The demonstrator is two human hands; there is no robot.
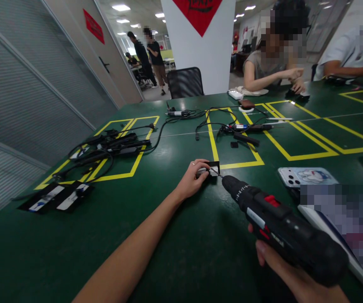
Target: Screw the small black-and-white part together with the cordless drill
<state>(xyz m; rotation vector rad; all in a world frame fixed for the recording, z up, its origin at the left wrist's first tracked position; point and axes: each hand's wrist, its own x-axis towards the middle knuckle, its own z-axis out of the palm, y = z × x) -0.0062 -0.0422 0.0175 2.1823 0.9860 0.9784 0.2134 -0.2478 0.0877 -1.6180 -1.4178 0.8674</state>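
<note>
My right hand (pixel 276 261) is wrapped round the grip of a black cordless drill (pixel 282 223) with red switches, tilted down toward the left. From its chuck a thin bit (pixel 218 173) points at a small black piece with a pale, shiny face (pixel 214 166) on the table. That piece is held against the tabletop by the closed fingers of my left hand (pixel 193 179), which wears a ring. The bit's tip is at or very near the piece; whether they touch I cannot tell. My left fingers partly cover the piece.
Black cables and adapters (pixel 118 143) lie in yellow-taped areas at left, near two black-and-white flat pieces (pixel 74 195). A pen-like tool with a cord (pixel 244 127) lies ahead. A phone (pixel 308 176) is at right. Two people sit across the green table (pixel 156 252).
</note>
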